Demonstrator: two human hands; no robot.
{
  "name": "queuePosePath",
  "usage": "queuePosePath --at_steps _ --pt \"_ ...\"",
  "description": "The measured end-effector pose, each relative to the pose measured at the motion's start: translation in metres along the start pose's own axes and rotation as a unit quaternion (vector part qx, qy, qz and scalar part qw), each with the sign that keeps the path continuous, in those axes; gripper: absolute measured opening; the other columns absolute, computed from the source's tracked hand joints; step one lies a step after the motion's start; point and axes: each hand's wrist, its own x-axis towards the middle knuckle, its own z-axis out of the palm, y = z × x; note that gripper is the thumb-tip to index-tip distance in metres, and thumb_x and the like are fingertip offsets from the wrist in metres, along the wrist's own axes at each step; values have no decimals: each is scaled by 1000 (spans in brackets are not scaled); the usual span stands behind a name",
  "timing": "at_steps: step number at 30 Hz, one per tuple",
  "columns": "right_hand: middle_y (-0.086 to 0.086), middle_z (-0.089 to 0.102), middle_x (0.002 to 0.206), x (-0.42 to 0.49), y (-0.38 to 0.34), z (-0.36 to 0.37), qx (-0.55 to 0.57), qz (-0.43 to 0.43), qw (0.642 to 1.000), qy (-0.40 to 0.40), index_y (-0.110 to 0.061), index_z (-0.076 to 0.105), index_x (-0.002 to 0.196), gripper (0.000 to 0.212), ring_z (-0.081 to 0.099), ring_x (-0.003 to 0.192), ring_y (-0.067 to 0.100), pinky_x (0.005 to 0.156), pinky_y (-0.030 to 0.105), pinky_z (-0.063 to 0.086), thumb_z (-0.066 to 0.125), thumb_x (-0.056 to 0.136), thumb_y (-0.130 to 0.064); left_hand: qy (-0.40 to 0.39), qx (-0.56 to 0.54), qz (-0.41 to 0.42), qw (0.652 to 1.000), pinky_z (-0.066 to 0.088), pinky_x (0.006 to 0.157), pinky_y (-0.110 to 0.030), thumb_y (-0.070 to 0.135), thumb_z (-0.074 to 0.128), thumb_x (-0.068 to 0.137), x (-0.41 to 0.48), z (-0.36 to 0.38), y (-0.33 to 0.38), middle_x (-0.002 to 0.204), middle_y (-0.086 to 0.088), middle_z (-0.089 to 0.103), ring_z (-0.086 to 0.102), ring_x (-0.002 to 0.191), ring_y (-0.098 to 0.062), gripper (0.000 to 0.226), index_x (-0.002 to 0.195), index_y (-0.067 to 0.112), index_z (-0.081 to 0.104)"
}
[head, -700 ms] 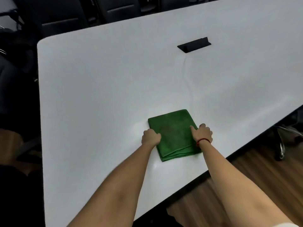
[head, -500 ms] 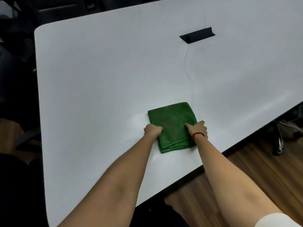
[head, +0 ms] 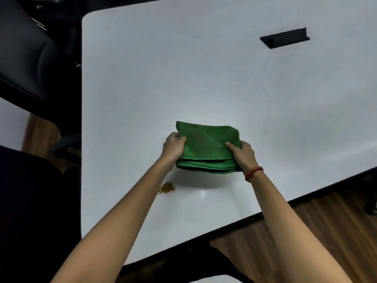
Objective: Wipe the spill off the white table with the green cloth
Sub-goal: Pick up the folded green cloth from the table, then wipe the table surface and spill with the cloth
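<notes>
A folded green cloth [head: 206, 148] hangs just above the white table [head: 163, 78], casting a shadow below it. My left hand [head: 173, 147] grips its left edge and my right hand [head: 242, 155] grips its right edge; a red string circles the right wrist. A small brown spill [head: 167, 187] lies on the table below the cloth's left corner, beside my left forearm, which partly covers it.
A black rectangular cable slot [head: 284, 37] sits in the table at the far right. Dark office chairs [head: 26, 58] stand along the left side. The table's near edge [head: 234, 223] runs diagonally, with wooden floor [head: 336, 221] beyond it.
Both hands have lifted the cloth off the table; it lay flat before. The brown spill, unseen earlier, now shows near the left forearm. The view has shifted.
</notes>
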Motion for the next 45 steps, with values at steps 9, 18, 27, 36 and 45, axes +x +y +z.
queuePosePath --at_steps 9,18,27,36,45 --pt "15 46 133 -68 62 61 -436 -109 893 25 -9 30 137 63 43 118 32 86 42 41 49 88 -45 210 270 18 940 28 106 -53 24 59 86 -84 -20 -122 151 -18 25 21 138 -37 67 143 9 26" --pt "20 15 154 -33 88 113 -433 -199 879 -9 -1 20 143 69 7 142 28 113 52 8 13 88 -43 83 423 127 893 34 108 -53 39 32 87 -22 23 -129 149 -17 34 30 138 -30 62 139 7 38" --pt "27 7 153 -32 74 168 -427 -249 868 -42 -15 20 145 66 4 141 36 115 46 8 21 89 -49 147 419 92 891 20 113 -49 36 29 89 -8 -20 -152 151 -12 33 26 141 -28 60 143 9 31" --pt "28 14 151 -105 66 277 -431 -368 803 -187 -13 25 143 63 12 140 39 111 49 9 37 90 -44 294 392 -37 871 13 115 -47 37 19 91 -68 -114 -233 155 -12 23 15 143 -29 63 145 6 24" --pt "20 24 151 -173 101 266 -447 -450 714 -296 -11 28 142 58 20 140 31 114 44 20 7 95 -39 357 320 -161 862 23 110 -58 39 15 94 -160 -87 -278 154 -21 21 16 142 -35 63 145 1 17"
